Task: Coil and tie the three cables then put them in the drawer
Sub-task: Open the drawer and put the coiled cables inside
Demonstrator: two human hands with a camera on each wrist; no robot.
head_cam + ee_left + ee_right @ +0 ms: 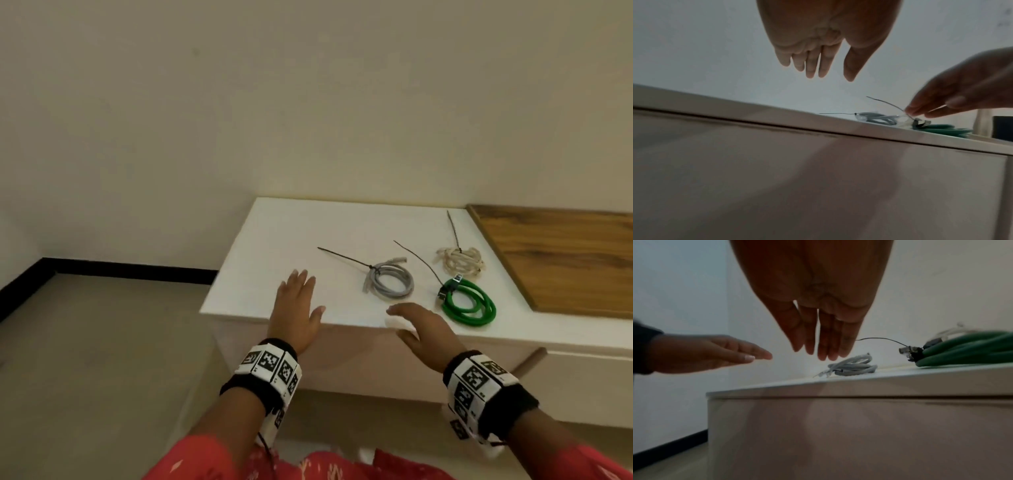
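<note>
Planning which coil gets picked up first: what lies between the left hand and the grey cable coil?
In the head view, only bare white cabinet top separates the left hand from the grey cable coil; its black tie tail runs farther back.

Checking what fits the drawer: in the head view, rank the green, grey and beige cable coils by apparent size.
1. green cable coil, the largest.
2. grey cable coil and beige cable coil look about alike; the beige lies farther from the camera, so I will not rank them.

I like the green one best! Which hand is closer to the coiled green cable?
The right hand: it hovers just left of the coiled green cable. The left hand is farther left, beyond the coiled grey cable.
</note>
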